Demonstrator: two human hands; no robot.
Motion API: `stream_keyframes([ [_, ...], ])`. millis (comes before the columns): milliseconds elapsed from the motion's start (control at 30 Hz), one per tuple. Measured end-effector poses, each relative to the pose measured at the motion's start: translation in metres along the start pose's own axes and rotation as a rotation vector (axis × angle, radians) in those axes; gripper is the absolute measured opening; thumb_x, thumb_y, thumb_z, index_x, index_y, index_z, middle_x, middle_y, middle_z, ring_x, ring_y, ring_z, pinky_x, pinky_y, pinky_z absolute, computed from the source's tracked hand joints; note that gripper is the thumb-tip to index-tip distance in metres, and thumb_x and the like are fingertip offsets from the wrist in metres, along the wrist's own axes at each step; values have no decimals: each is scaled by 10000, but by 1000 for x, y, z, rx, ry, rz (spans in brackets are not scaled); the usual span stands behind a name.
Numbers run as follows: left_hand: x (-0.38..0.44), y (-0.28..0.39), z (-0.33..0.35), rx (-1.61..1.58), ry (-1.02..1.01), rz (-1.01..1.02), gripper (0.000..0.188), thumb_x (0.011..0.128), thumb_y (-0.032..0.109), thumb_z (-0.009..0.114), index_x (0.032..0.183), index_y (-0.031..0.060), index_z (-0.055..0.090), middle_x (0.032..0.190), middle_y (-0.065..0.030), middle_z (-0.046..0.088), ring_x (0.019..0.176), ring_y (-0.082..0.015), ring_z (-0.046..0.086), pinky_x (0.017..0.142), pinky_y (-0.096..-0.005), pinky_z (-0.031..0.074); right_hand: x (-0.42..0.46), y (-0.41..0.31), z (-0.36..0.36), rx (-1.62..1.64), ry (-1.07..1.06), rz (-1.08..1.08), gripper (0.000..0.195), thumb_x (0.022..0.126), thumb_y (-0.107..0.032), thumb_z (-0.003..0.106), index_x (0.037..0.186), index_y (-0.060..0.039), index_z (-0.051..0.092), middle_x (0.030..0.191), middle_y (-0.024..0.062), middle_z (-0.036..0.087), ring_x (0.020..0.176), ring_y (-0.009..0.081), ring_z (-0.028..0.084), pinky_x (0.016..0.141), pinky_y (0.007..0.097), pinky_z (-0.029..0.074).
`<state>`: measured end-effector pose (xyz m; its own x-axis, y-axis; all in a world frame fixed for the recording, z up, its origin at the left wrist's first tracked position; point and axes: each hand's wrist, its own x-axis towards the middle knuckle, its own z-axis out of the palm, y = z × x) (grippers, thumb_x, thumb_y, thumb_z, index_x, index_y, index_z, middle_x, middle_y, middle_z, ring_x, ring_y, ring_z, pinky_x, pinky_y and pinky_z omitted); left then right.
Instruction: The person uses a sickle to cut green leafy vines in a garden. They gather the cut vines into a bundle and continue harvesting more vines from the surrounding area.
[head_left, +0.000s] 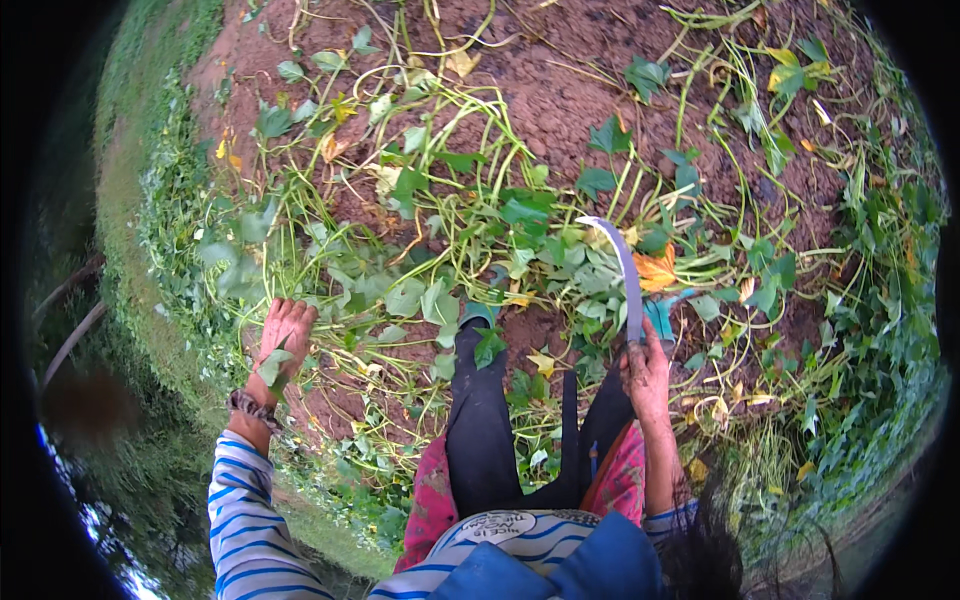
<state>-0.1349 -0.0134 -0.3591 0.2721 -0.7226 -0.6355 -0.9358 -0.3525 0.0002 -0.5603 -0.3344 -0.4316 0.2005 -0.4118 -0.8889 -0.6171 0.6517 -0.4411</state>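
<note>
My right hand (646, 371) is closed around the handle of a sickle (624, 262); its curved metal blade points up and to the left over cut vines and leaves. An orange-yellow leaf (655, 268) lies just right of the blade. My left hand (288, 337) is at the left among green leafy vines (330, 270), its fingers curled at the stems; a leaf partly covers the back of the hand. Whether the fingers grip a stem cannot be made out. Long pale-green stems (480, 112) spread across the reddish soil in front of me.
My feet, in teal footwear (480, 311), stand among the vines. Bare reddish soil (570, 97) shows between stems ahead. Denser leafy plants (885, 300) grow along the right. Grass (139, 150) borders the left side, with branches (75, 341) beyond it.
</note>
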Motion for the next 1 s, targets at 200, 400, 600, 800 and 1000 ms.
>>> stream_keyframes([
  [200,20,25,-27,-66,41,24,357,580,-36,620,930,19,579,891,-142,572,909,-324,536,858,-409,404,-15,55,-53,-16,231,71,580,947,-54,465,1487,-99,257,670,5,501,513,52,414,436,202,334],
  [400,50,53,-68,-9,31,53,311,592,-7,616,896,39,573,866,-130,567,895,-324,532,841,-408,403,-8,85,-48,362,298,213,578,989,-113,452,1498,-129,178,702,16,504,458,82,430,359,246,367],
  [600,105,93,-117,26,121,194,300,588,8,621,882,43,574,843,-118,570,888,-309,535,818,-396,405,3,59,-58,-229,452,-174,562,963,-84,468,1491,-133,280,707,0,493,509,60,394,454,221,354],
  [800,173,147,-155,48,197,355,235,590,47,587,823,41,559,781,-114,541,807,-302,517,789,-393,375,8,42,-109,-66,625,-98,527,949,-76,488,1457,-102,350,658,35,533,551,92,461,516,254,410],
  [1000,225,196,-150,184,197,484,216,660,69,660,872,75,618,770,-73,619,769,-230,573,805,-376,396,38,30,-130,-357,580,-249,513,934,-86,471,1437,-142,383,672,175,582,566,305,563,567,422,458],
])
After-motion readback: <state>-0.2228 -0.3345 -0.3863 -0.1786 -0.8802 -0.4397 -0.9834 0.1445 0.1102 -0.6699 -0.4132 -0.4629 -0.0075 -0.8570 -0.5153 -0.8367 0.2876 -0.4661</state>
